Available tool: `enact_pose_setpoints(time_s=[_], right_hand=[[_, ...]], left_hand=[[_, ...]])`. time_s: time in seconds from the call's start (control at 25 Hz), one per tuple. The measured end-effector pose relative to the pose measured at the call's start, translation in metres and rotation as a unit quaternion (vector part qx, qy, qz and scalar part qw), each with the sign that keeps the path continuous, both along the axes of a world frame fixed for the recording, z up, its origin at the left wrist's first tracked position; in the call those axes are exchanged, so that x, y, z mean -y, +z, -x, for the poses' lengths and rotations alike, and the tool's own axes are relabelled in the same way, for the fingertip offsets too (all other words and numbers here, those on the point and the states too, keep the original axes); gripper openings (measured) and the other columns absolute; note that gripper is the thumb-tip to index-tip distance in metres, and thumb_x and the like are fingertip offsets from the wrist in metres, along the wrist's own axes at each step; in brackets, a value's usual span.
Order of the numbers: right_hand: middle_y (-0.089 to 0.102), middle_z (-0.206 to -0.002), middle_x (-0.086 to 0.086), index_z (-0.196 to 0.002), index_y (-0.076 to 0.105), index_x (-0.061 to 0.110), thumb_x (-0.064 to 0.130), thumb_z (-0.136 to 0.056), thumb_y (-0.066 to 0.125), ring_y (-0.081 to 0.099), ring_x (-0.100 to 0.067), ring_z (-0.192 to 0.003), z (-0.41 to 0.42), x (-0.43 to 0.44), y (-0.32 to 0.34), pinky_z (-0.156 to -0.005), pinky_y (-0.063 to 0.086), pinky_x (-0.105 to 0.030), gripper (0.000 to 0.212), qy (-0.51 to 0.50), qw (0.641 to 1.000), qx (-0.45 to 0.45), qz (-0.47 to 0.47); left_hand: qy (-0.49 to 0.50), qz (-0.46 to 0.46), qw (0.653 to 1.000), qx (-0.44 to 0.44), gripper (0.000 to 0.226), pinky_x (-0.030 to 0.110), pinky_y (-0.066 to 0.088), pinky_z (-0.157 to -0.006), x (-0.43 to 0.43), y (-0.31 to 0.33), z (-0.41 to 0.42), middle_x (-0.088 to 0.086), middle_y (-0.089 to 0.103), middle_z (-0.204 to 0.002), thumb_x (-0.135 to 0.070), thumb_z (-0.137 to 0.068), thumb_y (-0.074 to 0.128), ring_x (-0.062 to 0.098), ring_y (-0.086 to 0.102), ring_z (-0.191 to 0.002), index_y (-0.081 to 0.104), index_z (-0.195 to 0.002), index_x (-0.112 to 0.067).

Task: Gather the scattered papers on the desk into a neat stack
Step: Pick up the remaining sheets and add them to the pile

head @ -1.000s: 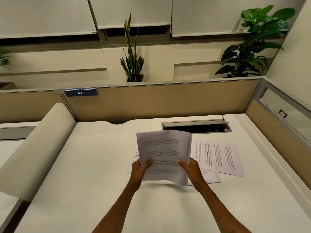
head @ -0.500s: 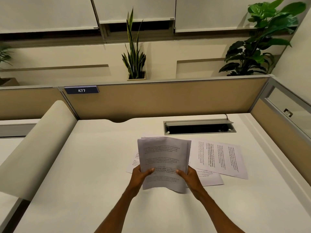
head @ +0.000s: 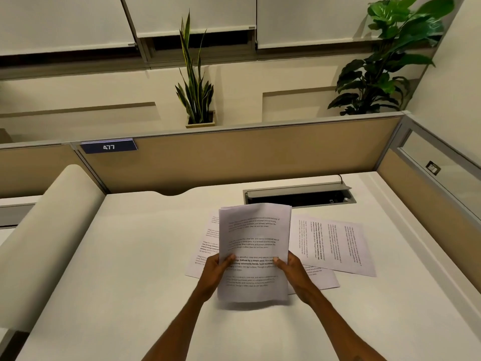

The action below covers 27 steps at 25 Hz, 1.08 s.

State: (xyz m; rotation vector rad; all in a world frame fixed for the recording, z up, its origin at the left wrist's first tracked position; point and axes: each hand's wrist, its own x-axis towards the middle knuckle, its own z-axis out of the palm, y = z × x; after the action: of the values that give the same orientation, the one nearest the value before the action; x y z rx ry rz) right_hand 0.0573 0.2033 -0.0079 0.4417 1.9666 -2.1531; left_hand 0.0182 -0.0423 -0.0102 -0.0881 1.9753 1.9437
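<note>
Above the desk, left hand and right hand grip the paper stack, seemingly upright

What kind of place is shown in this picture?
Most likely an office cubicle: tan fabric partition panels enclose a white desk, a blue nameplate numbered 477 sits on the partition, and a grey cable tray is set into the desktop.

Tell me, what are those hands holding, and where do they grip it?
A stack of papers, pinched at its two side edges: left hand on the left edge, right hand on the right.
</note>
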Motion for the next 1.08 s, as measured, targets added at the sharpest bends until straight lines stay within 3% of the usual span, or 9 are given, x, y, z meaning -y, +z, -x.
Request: enact_pose_setpoints(time_s=[0.16, 0.28, 0.4, 0.56, 0.84, 1.08], right_hand=[[0.068, -0.123, -0.008, -0.124, 0.059, 0.019, 0.024, -0.101, 0.054, 0.068, -0.031, -0.109, 0.004, -0.024, -0.012, -0.093, 0.057, -0.048, 0.024, -0.115, 0.992, 0.027, -0.034], [0.058, -0.134, -0.020, -0.132, 0.056, 0.004, 0.015, -0.096, 0.061, 0.053, -0.040, -0.123, 0.000, -0.065, -0.030, -0.103, 0.047, -0.052, 0.038, -0.288, 0.921, 0.116, -0.235], [0.043, -0.143, -0.026, -0.140, 0.044, 0.000, 0.018, -0.090, 0.069, 0.038, -0.047, -0.131, -0.006, -0.106, -0.041, -0.106, 0.036, -0.059, 0.059, -0.311, 0.866, 0.216, -0.327], [0.037, -0.144, -0.028, -0.138, 0.037, -0.004, 0.026, -0.083, 0.077, 0.035, -0.050, -0.130, -0.009, -0.129, -0.047, -0.108, 0.032, -0.062, 0.075, -0.309, 0.842, 0.276, -0.347], [0.020, -0.155, -0.027, -0.153, 0.013, 0.000, 0.035, -0.077, 0.082, 0.024, -0.048, -0.140, -0.003, -0.157, -0.052, -0.114, 0.019, -0.063, 0.109, -0.337, 0.823, 0.303, -0.342], [0.038, -0.139, -0.028, -0.137, 0.037, 0.000, 0.016, -0.077, 0.081, 0.036, -0.047, -0.129, 0.003, -0.164, -0.050, -0.107, 0.028, -0.063, 0.076, -0.338, 0.836, 0.293, -0.319]], left_hand=[[-0.002, 0.011, 1.000, -0.012, 0.025, 0.046, 0.064, -0.085, -0.019, -0.001, 0.005, 0.018, 0.078, -0.106, -0.019, -0.101, 0.060, 0.038, 0.076, -0.096, 0.069, -0.113, 0.001], [0.005, 0.021, 1.000, -0.013, 0.026, 0.049, 0.063, -0.087, -0.027, -0.002, 0.011, 0.021, 0.078, -0.106, -0.018, -0.101, 0.060, 0.038, 0.076, -0.095, 0.069, -0.113, 0.003], [0.011, 0.027, 1.000, -0.007, 0.026, 0.048, 0.064, -0.085, -0.031, -0.003, 0.016, 0.021, 0.078, -0.105, -0.018, -0.101, 0.060, 0.036, 0.077, -0.092, 0.069, -0.111, 0.004], [0.010, 0.038, 0.999, 0.000, 0.026, 0.043, 0.065, -0.079, -0.038, -0.004, 0.016, 0.019, 0.079, -0.102, -0.018, -0.101, 0.059, 0.038, 0.077, -0.091, 0.069, -0.111, 0.004], [-0.002, 0.055, 0.999, 0.004, 0.026, 0.045, 0.065, -0.079, -0.057, -0.006, 0.024, 0.019, 0.079, -0.102, -0.018, -0.102, 0.059, 0.041, 0.077, -0.092, 0.067, -0.111, 0.005], [-0.006, 0.061, 0.998, 0.006, 0.026, 0.050, 0.064, -0.082, -0.069, -0.006, 0.023, 0.020, 0.079, -0.103, -0.018, -0.102, 0.059, 0.041, 0.077, -0.093, 0.067, -0.111, 0.005]])
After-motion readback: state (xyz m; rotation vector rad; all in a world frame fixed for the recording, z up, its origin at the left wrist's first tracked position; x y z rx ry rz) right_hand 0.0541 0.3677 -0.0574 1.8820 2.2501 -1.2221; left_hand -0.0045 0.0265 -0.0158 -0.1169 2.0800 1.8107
